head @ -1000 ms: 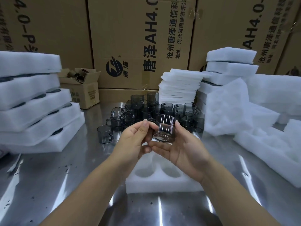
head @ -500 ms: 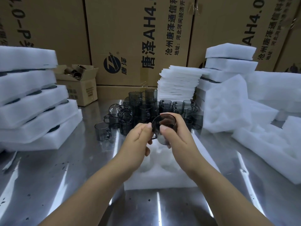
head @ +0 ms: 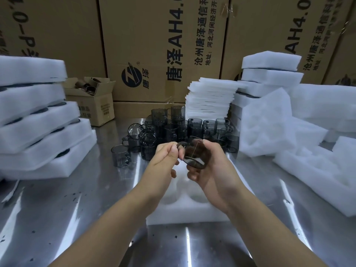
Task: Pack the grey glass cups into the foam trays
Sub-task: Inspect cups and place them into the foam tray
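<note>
Both hands hold one grey glass cup (head: 193,154) in the air above a white foam tray (head: 185,211) with round pockets. My left hand (head: 163,160) pinches the cup's handle. My right hand (head: 212,166) curls round the cup's body, which is tilted with its base toward me. Behind the hands stands a cluster of several more grey glass cups (head: 181,130) on the steel table (head: 81,199). One cup (head: 121,155) stands apart at the cluster's left.
Stacked foam trays (head: 38,120) holding dark cups rise at the left. Thin foam sheets (head: 210,97) and more foam blocks (head: 269,74) pile up at the back right, loose foam (head: 308,160) at the right. A small open carton (head: 92,101) and large cardboard boxes (head: 163,45) line the back.
The cup was turned in my hands from upright to tilted. My left fingers shifted onto its handle, and my right hand wrapped round its body.
</note>
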